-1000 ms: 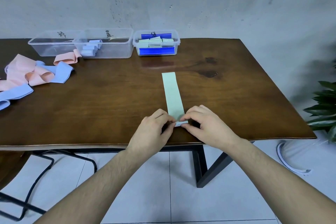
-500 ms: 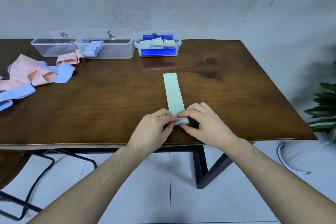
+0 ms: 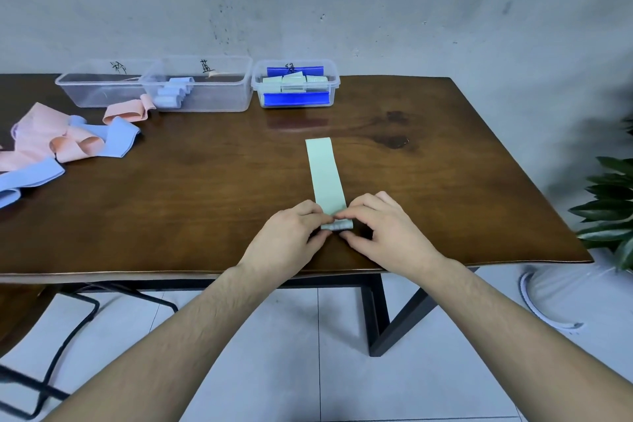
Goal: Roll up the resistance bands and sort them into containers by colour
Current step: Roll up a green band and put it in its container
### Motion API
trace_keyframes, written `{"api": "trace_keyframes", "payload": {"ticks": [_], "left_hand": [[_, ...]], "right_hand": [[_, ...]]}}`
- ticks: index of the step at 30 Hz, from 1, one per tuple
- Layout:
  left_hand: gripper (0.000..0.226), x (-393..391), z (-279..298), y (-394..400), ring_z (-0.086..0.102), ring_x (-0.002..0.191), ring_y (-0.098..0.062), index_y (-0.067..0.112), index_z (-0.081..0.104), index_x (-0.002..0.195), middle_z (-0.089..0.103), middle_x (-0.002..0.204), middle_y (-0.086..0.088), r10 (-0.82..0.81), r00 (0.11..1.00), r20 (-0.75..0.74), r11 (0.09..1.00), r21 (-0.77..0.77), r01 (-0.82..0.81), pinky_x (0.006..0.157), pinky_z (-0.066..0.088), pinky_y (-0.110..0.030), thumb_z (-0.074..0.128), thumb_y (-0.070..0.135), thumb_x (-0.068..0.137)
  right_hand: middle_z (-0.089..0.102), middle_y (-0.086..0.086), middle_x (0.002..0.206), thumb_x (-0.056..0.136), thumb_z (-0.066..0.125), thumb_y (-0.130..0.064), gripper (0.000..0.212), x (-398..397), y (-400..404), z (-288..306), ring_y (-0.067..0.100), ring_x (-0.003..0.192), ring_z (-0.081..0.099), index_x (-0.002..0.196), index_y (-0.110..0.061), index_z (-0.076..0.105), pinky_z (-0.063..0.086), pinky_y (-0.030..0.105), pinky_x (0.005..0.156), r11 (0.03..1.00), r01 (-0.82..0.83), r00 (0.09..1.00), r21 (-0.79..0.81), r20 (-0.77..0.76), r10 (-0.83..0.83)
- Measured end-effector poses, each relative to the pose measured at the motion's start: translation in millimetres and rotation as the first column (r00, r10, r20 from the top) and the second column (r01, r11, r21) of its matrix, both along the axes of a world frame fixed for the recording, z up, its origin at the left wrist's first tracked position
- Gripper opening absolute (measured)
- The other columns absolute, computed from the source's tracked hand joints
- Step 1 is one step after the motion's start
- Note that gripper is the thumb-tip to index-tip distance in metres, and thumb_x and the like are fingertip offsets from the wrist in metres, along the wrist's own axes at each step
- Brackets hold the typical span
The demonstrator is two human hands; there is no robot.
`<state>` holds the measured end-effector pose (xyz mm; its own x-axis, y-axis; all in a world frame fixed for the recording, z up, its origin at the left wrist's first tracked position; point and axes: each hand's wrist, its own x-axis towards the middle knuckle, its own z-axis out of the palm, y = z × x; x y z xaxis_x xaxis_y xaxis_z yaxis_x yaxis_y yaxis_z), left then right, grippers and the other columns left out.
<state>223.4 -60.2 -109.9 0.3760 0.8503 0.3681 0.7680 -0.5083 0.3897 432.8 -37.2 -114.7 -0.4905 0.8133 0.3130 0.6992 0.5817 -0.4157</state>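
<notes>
Dark wood desk [image 3: 205, 181], grey wall behind. Green band [image 3: 324, 175] laid flat toward far edge for straight rolling. Left hand [image 3: 291, 236] and right hand [image 3: 383, 233] pinch rolled end at near edge, keeping coil tight.

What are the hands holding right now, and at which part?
Both the left hand and right hand pinch the green band at its rolled near end.
</notes>
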Motion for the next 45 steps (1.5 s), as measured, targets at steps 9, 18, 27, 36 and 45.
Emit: {"api": "trace_keyframes", "payload": {"ticks": [9,18,27,36,45], "left_hand": [[0.016,-4,-5,0,0.053,0.083,-0.008,0.016,0.076,0.097,0.07,0.094,0.006,0.003,0.998,0.067,0.999,0.037,-0.006,0.078,0.033,-0.002,0.078,0.012,0.083],[0.016,-1,-9,-21,0.047,0.082,-0.003,0.018,0.074,0.099,0.071,0.095,0.01,-0.044,0.998,0.051,0.997,0.058,0.041,0.077,0.032,-0.008,0.079,0.018,0.083],[0.017,0,-10,-21,0.045,0.08,0.003,0.015,0.073,0.106,0.063,0.1,0.008,-0.016,0.995,0.099,0.999,0.032,0.013,0.077,0.041,-0.011,0.072,0.021,0.09],[0.022,1,-7,-20,0.046,0.08,0.019,0.015,0.072,0.113,0.06,0.103,0.009,0.017,0.992,0.125,1.0,-0.023,-0.014,0.072,0.031,0.003,0.069,0.023,0.093],[0.018,3,-14,-13,0.039,0.079,0.004,0.017,0.073,0.105,0.063,0.1,0.007,0.014,0.993,0.118,1.0,0.024,-0.017,0.076,0.033,-0.005,0.075,0.016,0.087]], "right_hand": [[0.059,-0.017,0.106,0.098,0.063,-0.031,0.021,-1,-3,7,0.006,0.095,0.045,0.117,-0.027,0.071,0.045,0.032,0.091,1.0,-0.015,0.999,-0.017,0.04,0.016],[0.061,-0.018,0.106,0.097,0.065,-0.028,0.022,10,-26,3,0.001,0.095,0.044,0.118,-0.026,0.072,0.038,0.017,0.087,0.999,-0.026,0.999,-0.029,0.033,0.027],[0.059,-0.022,0.11,0.094,0.068,-0.029,0.024,10,-24,1,0.005,0.103,0.046,0.118,-0.033,0.069,0.036,0.012,0.08,0.998,0.021,0.998,-0.065,-0.062,-0.025],[0.059,-0.022,0.11,0.092,0.072,-0.026,0.022,9,-17,0,0.003,0.101,0.051,0.113,-0.032,0.072,0.045,0.028,0.092,0.996,-0.03,0.997,-0.08,-0.07,0.025],[0.058,-0.023,0.109,0.092,0.071,-0.03,0.023,9,-13,-2,0.004,0.098,0.05,0.115,-0.031,0.072,0.042,0.022,0.092,0.997,-0.024,0.997,-0.068,-0.074,0.019]]}}
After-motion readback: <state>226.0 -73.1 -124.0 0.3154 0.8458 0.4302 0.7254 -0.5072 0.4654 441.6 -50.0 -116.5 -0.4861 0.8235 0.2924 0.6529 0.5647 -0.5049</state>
